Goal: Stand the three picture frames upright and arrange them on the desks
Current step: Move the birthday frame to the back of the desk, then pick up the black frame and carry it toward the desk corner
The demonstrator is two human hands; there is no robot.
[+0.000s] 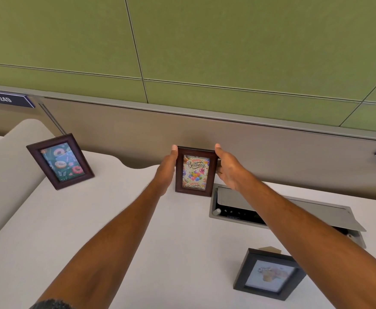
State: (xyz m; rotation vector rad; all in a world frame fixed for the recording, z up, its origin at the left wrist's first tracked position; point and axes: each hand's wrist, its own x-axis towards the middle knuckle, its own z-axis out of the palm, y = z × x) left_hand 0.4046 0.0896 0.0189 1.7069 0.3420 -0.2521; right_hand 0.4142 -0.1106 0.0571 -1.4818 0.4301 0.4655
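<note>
A brown birthday frame (194, 172) stands upright at the back middle of the white desk (138, 230), close to the partition. My left hand (167, 168) presses its left side and my right hand (226, 169) grips its right side, fingers behind it. A second brown frame with a donut picture (60, 161) stands tilted back at the far left. Near the front right, a black frame with a pale picture (268, 274) stands upright, partly behind my right forearm.
An open grey cable box (229, 204) is sunk into the desk just right of the birthday frame. A beige partition (138, 134) and green wall panels rise behind. A rounded divider (6, 166) borders the desk's left side.
</note>
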